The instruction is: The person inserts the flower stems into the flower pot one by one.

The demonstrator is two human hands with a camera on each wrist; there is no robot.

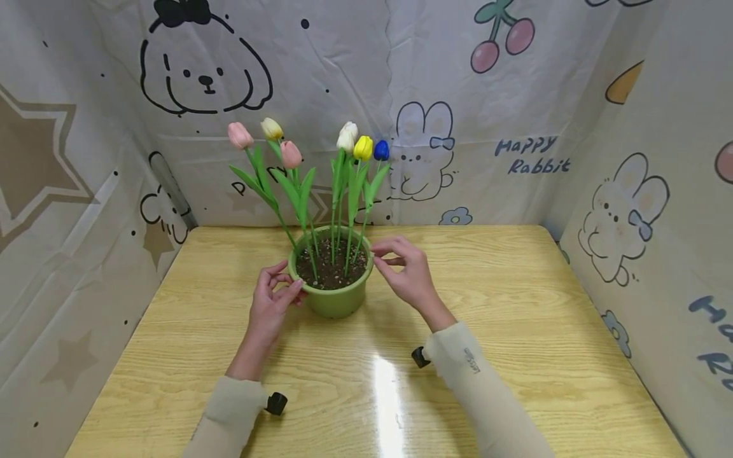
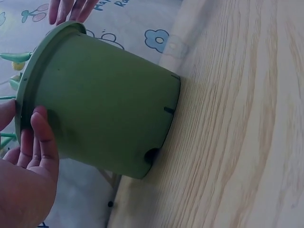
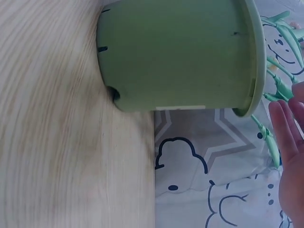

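A green flower pot [image 1: 336, 301] stands upright on the table, filled with dark soil [image 1: 329, 275]. Several artificial tulips rise from the soil, among them a pink tulip [image 1: 240, 135], a yellow tulip [image 1: 363, 147] and a blue tulip [image 1: 381, 151]. My left hand [image 1: 273, 294] pinches the pot's rim on the left, thumb over the edge and fingers below it, as the left wrist view [image 2: 28, 175] shows. At the right side of the rim is my right hand [image 1: 408, 270], its fingers loosely bent. In the right wrist view, a gap shows between the right hand [image 3: 289, 142] and the rim.
The pot is near the back edge of the wood-grain table [image 1: 504, 331]. A printed cloth [image 1: 321, 76] with cartoon animals hangs behind and on both sides, close to the flower heads. Small black cameras [image 1: 277, 403] sit at both wrists.
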